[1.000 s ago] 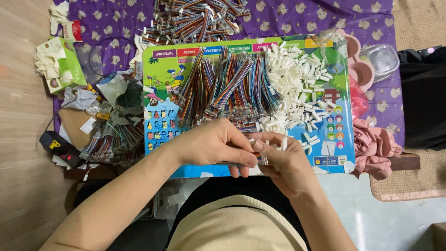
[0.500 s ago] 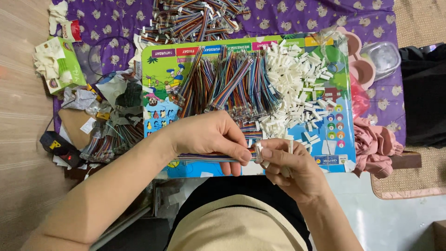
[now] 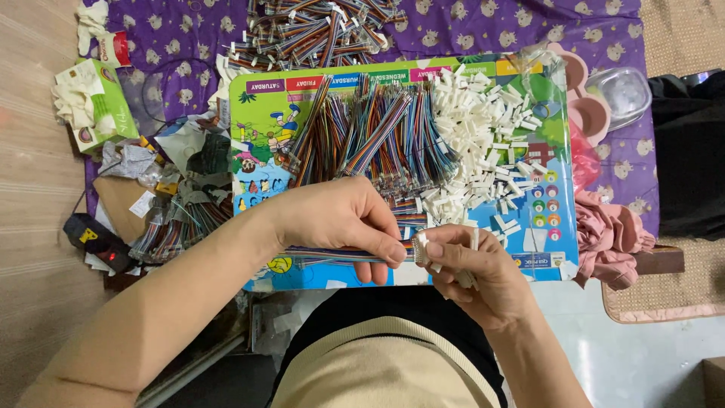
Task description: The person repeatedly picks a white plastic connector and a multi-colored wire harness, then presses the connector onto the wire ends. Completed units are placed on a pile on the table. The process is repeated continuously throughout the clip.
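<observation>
Two floor coverings meet under everything: a purple cloth (image 3: 483,30) printed with small pale figures at the far side, and pale wood-grain flooring (image 3: 30,227) on the left. On the cloth lies a bright, glossy picture board (image 3: 264,128), rectangular, with cartoon scenes and coloured tabs along its far edge. Across its middle fans a thick heap of thin, striped ribbon cables (image 3: 377,136), their many-coloured strands lying close like cords. Right of them sits a loose pile of small white plastic connectors (image 3: 483,128), blocky and matt. A second heap of cables (image 3: 317,23) lies beyond the board. Further right, a crumpled pink cloth (image 3: 612,234) rests near the board's corner, and a clear plastic tub (image 3: 623,91) stands at the far right. On the left, a green tissue box (image 3: 102,94) sits by scraps of paper.

Both forearms reach in from the near edge. The left hand (image 3: 340,219) is turned palm down over the board's near edge, fingers curled, thumb and forefinger pinching one flat ribbon cable (image 3: 332,255) that runs left beneath the palm. The right hand (image 3: 476,268) faces it, just beside, fingers bent, thumb and forefinger nipping a small white connector (image 3: 421,248) at the cable's end. The fingertips of the two hands almost touch there, above the board's near edge.
</observation>
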